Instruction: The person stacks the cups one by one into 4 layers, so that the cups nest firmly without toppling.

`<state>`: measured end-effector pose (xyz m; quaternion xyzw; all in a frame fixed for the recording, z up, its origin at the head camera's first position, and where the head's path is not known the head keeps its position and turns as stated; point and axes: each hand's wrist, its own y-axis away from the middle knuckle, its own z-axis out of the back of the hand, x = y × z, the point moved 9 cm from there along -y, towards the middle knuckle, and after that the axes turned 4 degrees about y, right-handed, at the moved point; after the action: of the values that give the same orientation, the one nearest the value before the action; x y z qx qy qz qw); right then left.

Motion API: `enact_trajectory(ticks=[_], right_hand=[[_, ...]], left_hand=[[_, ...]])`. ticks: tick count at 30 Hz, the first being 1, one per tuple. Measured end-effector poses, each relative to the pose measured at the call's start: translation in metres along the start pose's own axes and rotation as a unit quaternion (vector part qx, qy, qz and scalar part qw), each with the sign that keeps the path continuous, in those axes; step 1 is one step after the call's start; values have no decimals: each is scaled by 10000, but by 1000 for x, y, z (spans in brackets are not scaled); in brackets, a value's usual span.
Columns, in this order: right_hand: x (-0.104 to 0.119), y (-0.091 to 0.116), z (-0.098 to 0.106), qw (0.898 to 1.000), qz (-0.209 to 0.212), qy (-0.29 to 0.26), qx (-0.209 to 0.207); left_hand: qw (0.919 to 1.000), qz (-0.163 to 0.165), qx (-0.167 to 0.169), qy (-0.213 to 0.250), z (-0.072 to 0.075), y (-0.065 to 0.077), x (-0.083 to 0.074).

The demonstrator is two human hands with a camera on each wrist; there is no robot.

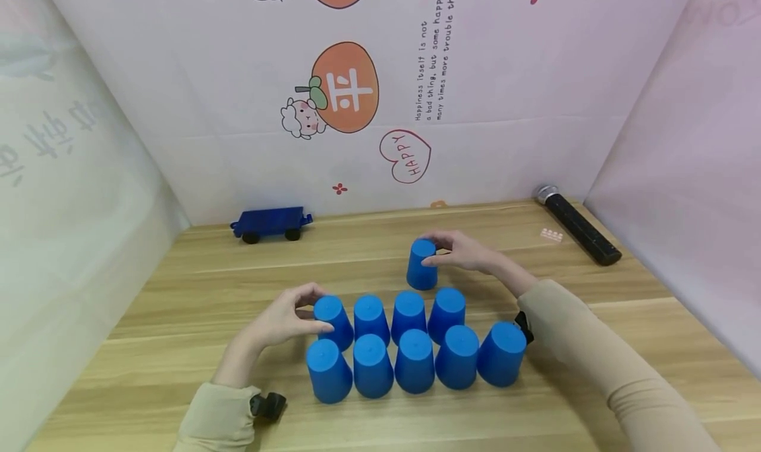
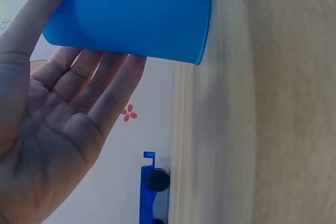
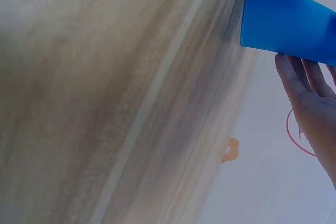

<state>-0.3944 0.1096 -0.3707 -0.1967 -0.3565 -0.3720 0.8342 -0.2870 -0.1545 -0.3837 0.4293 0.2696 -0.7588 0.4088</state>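
Several blue cups stand upside down in two rows on the wooden table. My left hand (image 1: 292, 316) grips the leftmost cup (image 1: 333, 323) of the back row, thumb on the near side and fingers behind; the left wrist view shows that cup (image 2: 131, 14) between thumb and fingers. Behind the rows, my right hand (image 1: 460, 250) holds another upside-down blue cup (image 1: 422, 267) from its right side. In the right wrist view, fingers lie along this cup (image 3: 286, 22), with its rim near the table. The front row ends at a cup (image 1: 502, 356) close to my right sleeve.
A dark blue toy wagon (image 1: 271, 223) sits at the back left against the printed backdrop (image 1: 487, 154). On the right lie a black microphone (image 1: 579, 227) and a small pale pink studded piece (image 1: 551, 234). White sheets enclose both sides.
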Motion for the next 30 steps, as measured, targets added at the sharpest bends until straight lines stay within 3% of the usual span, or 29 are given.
enact_trajectory(ticks=[11, 18, 25, 30], right_hand=[[-1, 2, -3, 9999, 87, -47, 79], [-3, 16, 14, 10000, -47, -31, -3], [-10, 44, 36, 9985, -251, 272, -402], [-20, 73, 39, 9975, -448, 397, -383]], left_hand=[[10000, -59, -7, 48, -1, 2, 0], [9999, -107, -67, -40, 5, 2, -2], [9997, -55, -189, -142, 21, 4, -6], [9988, 8, -489, -102, 36, 3, -5]])
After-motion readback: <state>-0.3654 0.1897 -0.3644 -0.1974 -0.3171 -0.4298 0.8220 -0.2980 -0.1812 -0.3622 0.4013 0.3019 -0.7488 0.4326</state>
